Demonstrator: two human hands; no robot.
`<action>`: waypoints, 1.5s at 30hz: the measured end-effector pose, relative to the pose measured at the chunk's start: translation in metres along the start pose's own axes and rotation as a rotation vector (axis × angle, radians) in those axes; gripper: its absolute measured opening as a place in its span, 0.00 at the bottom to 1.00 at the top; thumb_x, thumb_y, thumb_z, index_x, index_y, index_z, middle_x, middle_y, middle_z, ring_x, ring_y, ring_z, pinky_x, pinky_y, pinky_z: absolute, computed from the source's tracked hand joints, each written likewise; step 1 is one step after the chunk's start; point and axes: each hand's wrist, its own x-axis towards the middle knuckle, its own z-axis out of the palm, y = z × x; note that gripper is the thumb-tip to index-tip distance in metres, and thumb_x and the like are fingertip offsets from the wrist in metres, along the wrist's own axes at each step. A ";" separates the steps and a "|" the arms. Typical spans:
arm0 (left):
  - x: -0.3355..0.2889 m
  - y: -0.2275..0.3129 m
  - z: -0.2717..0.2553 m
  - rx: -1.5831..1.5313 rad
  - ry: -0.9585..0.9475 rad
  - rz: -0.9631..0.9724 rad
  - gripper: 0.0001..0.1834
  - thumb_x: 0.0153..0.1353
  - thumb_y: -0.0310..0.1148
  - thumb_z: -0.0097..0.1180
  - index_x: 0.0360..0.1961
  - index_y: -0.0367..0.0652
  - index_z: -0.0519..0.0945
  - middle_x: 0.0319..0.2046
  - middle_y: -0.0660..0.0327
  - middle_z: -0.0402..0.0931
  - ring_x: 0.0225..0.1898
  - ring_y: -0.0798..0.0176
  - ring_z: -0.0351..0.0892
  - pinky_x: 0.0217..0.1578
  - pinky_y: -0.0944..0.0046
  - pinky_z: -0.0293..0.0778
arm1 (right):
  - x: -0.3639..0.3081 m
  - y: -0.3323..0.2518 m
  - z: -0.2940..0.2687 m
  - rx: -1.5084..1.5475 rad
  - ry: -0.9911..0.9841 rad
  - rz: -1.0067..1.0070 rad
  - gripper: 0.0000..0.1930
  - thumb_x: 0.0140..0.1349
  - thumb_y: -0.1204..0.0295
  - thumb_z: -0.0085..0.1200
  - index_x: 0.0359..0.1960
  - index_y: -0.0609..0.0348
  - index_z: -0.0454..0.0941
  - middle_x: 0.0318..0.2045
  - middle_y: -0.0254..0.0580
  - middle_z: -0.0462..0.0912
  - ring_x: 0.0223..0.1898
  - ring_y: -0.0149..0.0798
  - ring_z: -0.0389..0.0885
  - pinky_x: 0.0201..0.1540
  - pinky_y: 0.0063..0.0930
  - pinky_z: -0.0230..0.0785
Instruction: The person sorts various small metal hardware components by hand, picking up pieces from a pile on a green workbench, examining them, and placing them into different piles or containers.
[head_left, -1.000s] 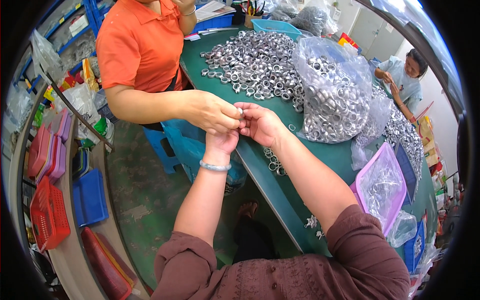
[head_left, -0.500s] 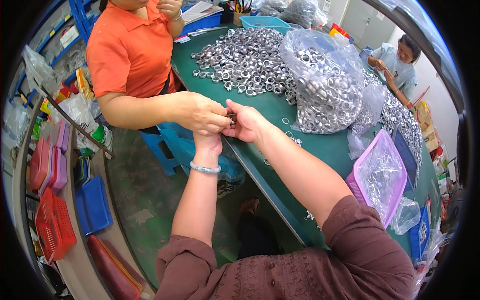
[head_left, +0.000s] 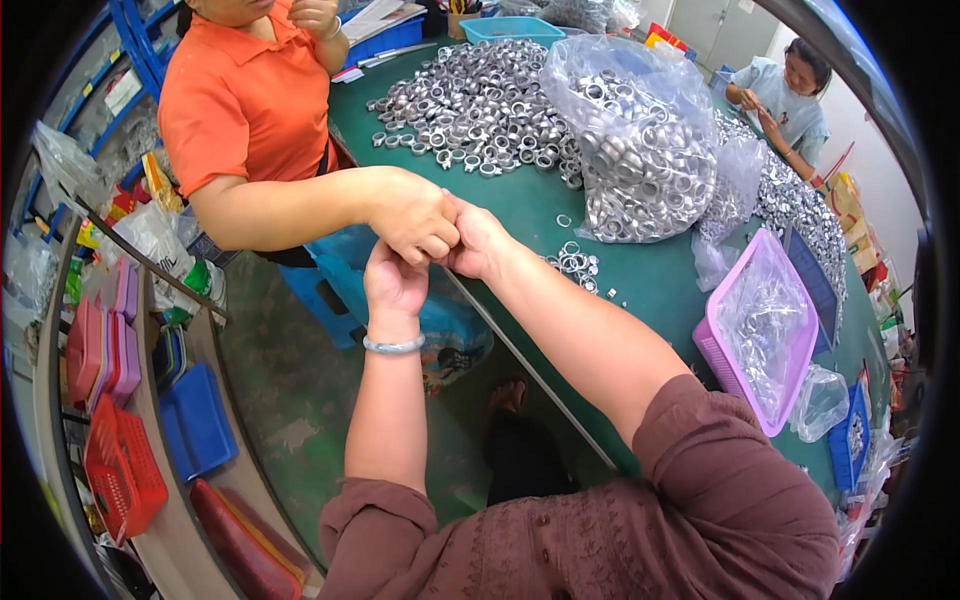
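Observation:
My left hand, with a pale bangle on its wrist, is held up just off the table's near edge. Its fingers are mostly covered by the hand of a co-worker in an orange shirt, reaching in from the left. My right hand meets that same hand from the other side, its fingers bent and pressed together against it. What lies between the fingers is hidden. Beyond them, a large heap of metal rings covers part of the green table, and a few loose rings lie closer, beside my right forearm.
A big clear bag of metal rings stands on the table, with a pink basket lined with plastic nearer me. At the far right another person sits working. Blue and red trays fill a shelf at the left.
The co-worker's hand has turned and curled over my fingers, covering the small dark thing seen between us before. The view has shifted slightly, and more loose rings show beside my right forearm.

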 end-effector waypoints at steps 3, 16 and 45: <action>-0.010 0.009 -0.016 -0.318 -0.072 -0.117 0.18 0.62 0.36 0.35 0.46 0.32 0.67 0.44 0.54 0.70 0.44 0.57 0.69 0.46 0.60 0.67 | -0.001 0.003 0.001 0.037 -0.078 0.027 0.21 0.64 0.56 0.31 0.47 0.60 0.65 0.40 0.49 0.73 0.37 0.45 0.75 0.34 0.40 0.73; -0.110 0.001 0.042 -0.427 -0.069 -0.243 0.23 0.60 0.34 0.37 0.55 0.33 0.59 0.57 0.41 0.54 0.60 0.45 0.52 0.59 0.51 0.53 | -0.029 -0.024 -0.006 0.109 -0.124 -0.131 0.17 0.61 0.57 0.41 0.38 0.59 0.69 0.32 0.41 0.74 0.30 0.37 0.75 0.30 0.28 0.71; -0.223 -0.165 0.211 -0.260 -0.523 -0.525 0.37 0.47 0.17 0.37 0.62 0.42 0.49 0.62 0.49 0.46 0.64 0.51 0.44 0.61 0.53 0.47 | -0.408 0.030 -0.025 -1.407 0.594 -0.944 0.06 0.49 0.74 0.56 0.27 0.60 0.73 0.15 0.36 0.73 0.17 0.27 0.71 0.21 0.21 0.63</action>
